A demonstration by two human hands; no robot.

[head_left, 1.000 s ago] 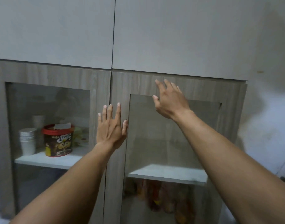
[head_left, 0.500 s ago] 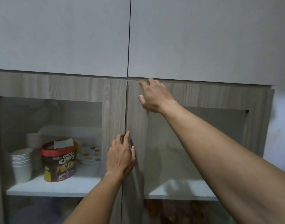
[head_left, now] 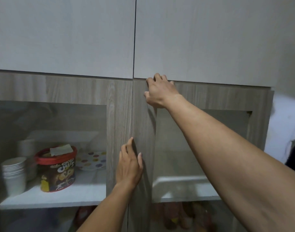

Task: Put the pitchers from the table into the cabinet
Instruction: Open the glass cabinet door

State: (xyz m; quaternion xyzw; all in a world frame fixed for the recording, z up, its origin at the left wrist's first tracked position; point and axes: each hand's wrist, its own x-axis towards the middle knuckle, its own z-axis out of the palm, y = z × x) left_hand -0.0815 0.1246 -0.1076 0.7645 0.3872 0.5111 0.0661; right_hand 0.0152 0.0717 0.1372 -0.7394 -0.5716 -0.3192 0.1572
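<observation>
Behind the glass at lower left sit a stack of paper cups (head_left: pixel 14 174), a red-lidded tub (head_left: pixel 57 169) and a spotted plate (head_left: pixel 91 160). The cabinet (head_left: pixel 120 114), grey woodgrain, stands closed. The right hand (head_left: pixel 159 91) hooks curled fingers over the right door's top edge; the left hand (head_left: pixel 130 164) lies flat, fingers apart, along the centre seam. No pitchers are in view.

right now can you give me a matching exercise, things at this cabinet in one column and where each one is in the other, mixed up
Things:
1. right hand
2. left hand
3. stack of paper cups
4. red-lidded tub

Places:
A. far left of the shelf behind the glass
B. at the top edge of the right door
C. on the shelf, right of the cups
D. at the seam between the two doors

Pairs: 1-B, 2-D, 3-A, 4-C
</observation>
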